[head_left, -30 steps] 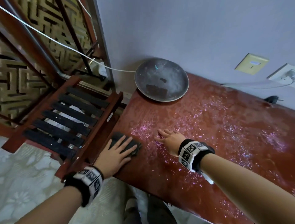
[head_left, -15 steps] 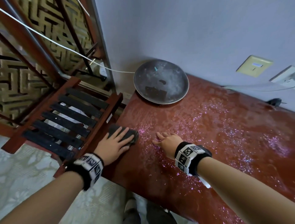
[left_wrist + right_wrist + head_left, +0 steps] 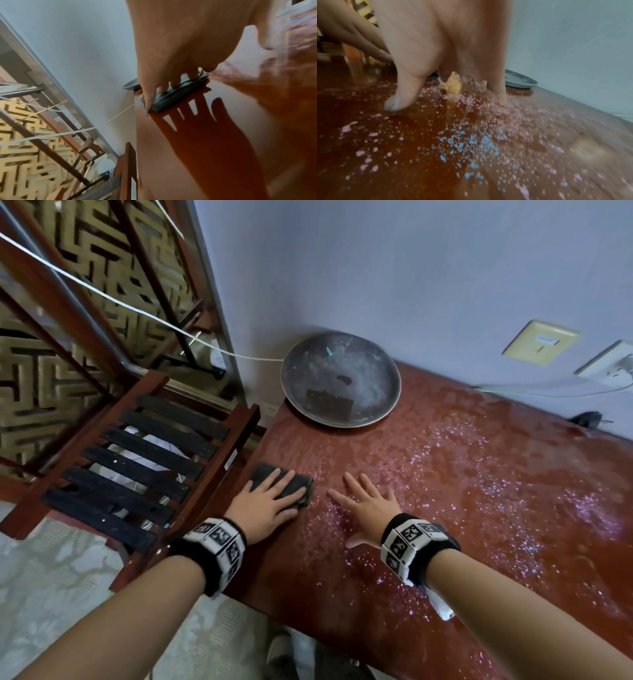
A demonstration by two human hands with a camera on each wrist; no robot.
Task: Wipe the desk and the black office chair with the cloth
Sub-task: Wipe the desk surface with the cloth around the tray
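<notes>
cloth (image 3: pixel 286 486), dark and folded thick, lies on the desk (image 3: pixel 462 491) at its left edge, pinned under the left hand (image 3: pixel 263 505). the fingers (image 3: pixel 289 484) are straight and spread flat across it, pressing rather than gripping; the left wrist view shows the fingertips (image 3: pixel 148 100) bearing on the stacked folds. the right hand (image 3: pixel 368 505) lies just right of the cloth, apart from it, fingers straight and splayed, palm down, holding nothing; in the right wrist view its tips (image 3: pixel 393 104) touch the wood among the grit.

outward from both hands the red-brown top carries pink and blue specks (image 3: pixel 479 484), thick to the right and thinner near the cloth. a round metal tray (image 3: pixel 376 409) sits at the far left corner against the wall. a slatted wooden rack (image 3: pixel 137 460) stands just left of the desk edge. the black office chair is not in view.

risks, as i judge them: the cloth is at the brink, so a leftward stroke would sweep grit onto the rack and floor, or drop the cloth. the braced right palm may pick up specks and smear them back. a long far stroke could knock the tray.
</notes>
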